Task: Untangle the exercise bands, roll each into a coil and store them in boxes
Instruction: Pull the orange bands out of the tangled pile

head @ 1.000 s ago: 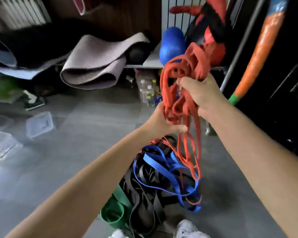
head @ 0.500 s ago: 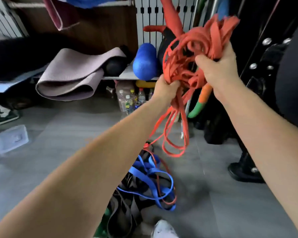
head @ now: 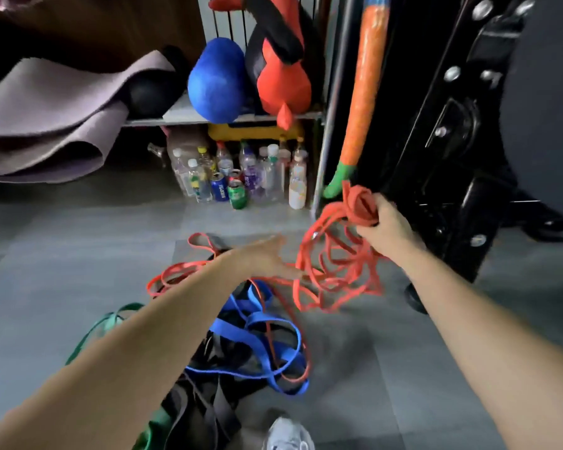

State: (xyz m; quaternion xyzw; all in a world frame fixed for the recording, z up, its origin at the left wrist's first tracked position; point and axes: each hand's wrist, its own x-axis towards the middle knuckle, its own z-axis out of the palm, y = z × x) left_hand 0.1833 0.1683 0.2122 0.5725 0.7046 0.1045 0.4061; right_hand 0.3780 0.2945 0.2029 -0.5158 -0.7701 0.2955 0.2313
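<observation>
Step in hand: by my reading, working the red band (head: 335, 277) free of the other bands, before any coiling.
Right hand (head: 385, 230): raised at the right and clenched round a wad of the red band, with loose loops hanging below the fist.
Left hand (head: 267, 258): flat, with straight, spread fingers, holding nothing. It reaches toward the hanging loops, right at a red strand, though whether it touches the strand cannot be told.
Where the red band is: partly in the right fist, partly hanging in the air. The rest trails left along the floor (head: 62, 254) and down through the pile.
Pile: the blue band (head: 260, 324) lies looped over the black bands (head: 208, 414), and a red strand threads through the blue loops. The green band (head: 106, 323) lies at the left edge.
Doing it well: take one red strand with the left hand and follow it to where it crosses the blue. Lift the blue loop off it there instead of hauling from above.
Pull: should be slow and short, since the bands stretch and a hard tug would likely tighten the knot.
Right hand's job: keep the gathered wad together so the freed length does not fall back into the pile.
Risk: the hanging loops may twist into each other.
Boxes: none in view.
</observation>
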